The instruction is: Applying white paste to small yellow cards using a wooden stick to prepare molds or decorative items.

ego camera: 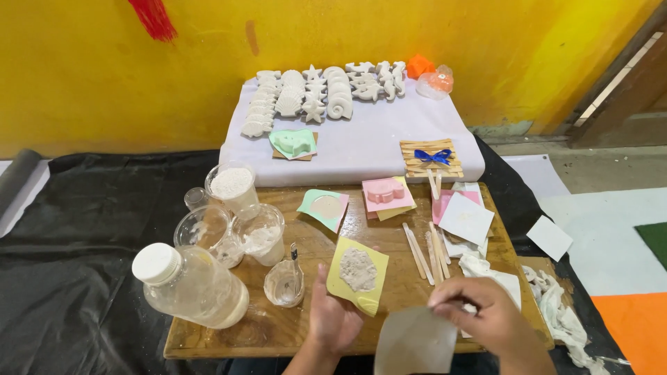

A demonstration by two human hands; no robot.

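My left hand rests on the wooden board, fingers apart, touching the edge of a yellow mould filled with grey-white plaster. My right hand pinches a grey paper sheet held over the board's front edge. A small plastic cup with a stirring tool stands just left of my left hand. A clear bottle with a white cap lies on its side at the board's front left.
Several plastic cups of white powder stand at the left. Wooden sticks, pink and green moulds and paper squares lie on the board. Behind it, a white cloth carries several plaster sea-shape casts. Crumpled rags lie to the right.
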